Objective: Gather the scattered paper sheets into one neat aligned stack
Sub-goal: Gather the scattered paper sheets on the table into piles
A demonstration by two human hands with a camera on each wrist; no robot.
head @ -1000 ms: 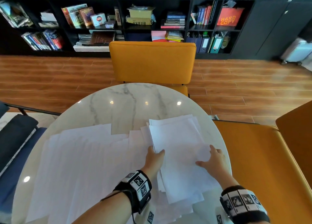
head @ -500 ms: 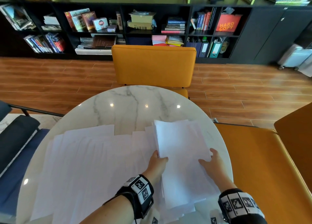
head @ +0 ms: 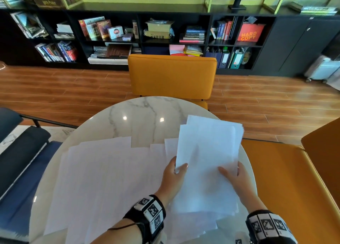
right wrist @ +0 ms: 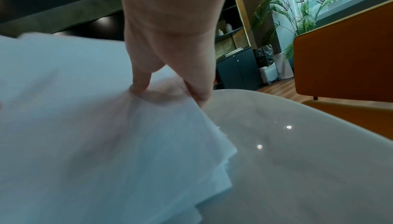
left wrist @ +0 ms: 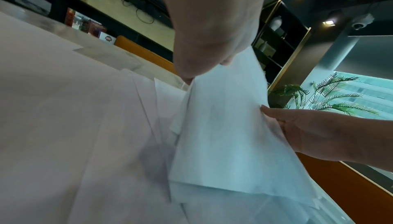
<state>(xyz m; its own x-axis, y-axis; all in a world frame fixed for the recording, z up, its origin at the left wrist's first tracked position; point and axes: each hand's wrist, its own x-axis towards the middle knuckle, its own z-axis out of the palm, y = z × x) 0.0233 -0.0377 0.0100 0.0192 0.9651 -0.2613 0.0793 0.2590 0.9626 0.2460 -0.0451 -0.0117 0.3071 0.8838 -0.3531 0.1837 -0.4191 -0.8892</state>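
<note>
Left hand (head: 173, 177) and right hand (head: 237, 179) pinch a thin, misaligned bundle of white sheets (head: 207, 157) by its near side edges, fingers curled on the paper; bundle at 1 o'clock above the round marble counter (head: 139, 115); loose flat sheets (head: 103, 179) overlap at 9 o'clock; padded orange chair (head: 172, 76) at 12 o'clock.

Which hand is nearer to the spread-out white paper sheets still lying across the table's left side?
Left. The left hand grips the lifted bundle of white sheets directly beside the spread-out white paper sheets; the right hand holds the bundle's opposite edge, farther away.
</note>
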